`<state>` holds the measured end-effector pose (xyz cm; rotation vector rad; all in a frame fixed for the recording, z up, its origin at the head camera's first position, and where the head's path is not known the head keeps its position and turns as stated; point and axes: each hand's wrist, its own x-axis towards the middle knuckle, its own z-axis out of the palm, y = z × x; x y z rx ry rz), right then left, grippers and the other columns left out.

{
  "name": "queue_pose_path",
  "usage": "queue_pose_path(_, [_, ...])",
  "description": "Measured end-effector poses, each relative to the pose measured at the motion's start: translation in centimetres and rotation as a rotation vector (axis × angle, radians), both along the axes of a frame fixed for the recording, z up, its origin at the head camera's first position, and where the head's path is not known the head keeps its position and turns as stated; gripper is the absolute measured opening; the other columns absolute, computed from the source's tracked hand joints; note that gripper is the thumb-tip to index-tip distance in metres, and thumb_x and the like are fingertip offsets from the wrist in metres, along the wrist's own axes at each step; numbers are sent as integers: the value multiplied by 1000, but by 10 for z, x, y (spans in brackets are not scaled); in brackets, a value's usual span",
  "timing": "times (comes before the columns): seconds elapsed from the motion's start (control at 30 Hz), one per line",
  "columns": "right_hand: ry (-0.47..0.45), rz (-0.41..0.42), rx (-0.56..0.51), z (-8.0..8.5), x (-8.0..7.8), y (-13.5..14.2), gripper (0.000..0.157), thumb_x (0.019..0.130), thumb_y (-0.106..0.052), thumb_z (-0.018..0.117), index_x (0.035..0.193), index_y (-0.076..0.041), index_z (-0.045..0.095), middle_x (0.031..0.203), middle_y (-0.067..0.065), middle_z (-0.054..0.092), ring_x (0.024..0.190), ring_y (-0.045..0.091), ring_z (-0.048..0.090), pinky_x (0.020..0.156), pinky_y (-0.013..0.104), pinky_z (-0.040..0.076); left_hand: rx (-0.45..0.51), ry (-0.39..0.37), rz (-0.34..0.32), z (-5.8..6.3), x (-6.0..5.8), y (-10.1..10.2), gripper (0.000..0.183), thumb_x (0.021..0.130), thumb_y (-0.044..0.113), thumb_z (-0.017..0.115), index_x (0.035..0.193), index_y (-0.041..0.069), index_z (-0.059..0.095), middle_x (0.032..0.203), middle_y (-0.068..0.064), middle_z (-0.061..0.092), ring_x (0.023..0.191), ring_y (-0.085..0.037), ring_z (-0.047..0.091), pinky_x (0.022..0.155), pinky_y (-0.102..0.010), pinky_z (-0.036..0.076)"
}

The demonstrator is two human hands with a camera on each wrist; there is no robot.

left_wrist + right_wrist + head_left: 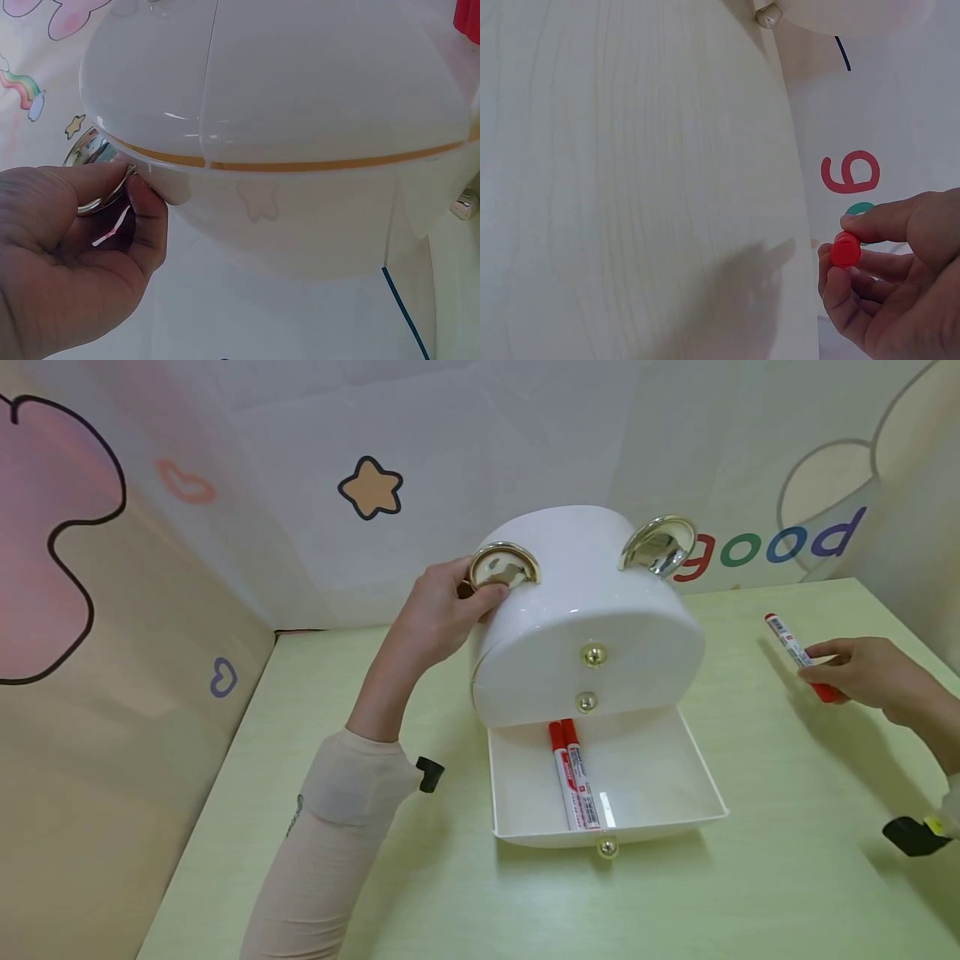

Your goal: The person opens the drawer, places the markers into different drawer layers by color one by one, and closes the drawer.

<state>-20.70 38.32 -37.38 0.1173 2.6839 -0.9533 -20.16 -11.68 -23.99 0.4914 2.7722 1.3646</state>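
A white drawer box [592,610] with two gold ear-shaped pieces on top stands mid-table in the head view. Its lower drawer [660,768] is pulled out, and two red-capped markers [572,772] lie side by side in it. My left hand [442,614] pinches the left gold ear [502,560]; the left wrist view shows thumb and finger meeting at this ear [97,157]. Off to the right, my right hand [870,677] holds another red-and-white marker [787,639] above the table. In the right wrist view its red end [846,251] points toward the camera between thumb and fingers.
The right gold ear [663,545] sticks up from the box. A gold knob [607,847] projects from the open drawer's front, and two more knobs sit on the box face. Behind the pale green table [795,877] hangs a printed backdrop [480,452].
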Motion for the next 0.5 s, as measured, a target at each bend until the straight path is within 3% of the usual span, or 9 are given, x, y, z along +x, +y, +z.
queue_pose_path(0.13, [13,14,-2,3,3,-1,58,106,-17,58,141,22,34,116,42,55,79,27,63,67,33,53,-1,-5,1,1,0,0,17,105,18,63,113,4,64,88,-8,59,84,-20,54,71,-28,43])
queue_pose_path(0.5, [48,42,8,16,12,-16,53,105,-13,58,139,23,37,100,24,65,78,25,59,65,34,51,10,8,-10,0,-1,-1,16,104,17,63,112,4,65,87,-9,60,83,-20,54,71,-28,43])
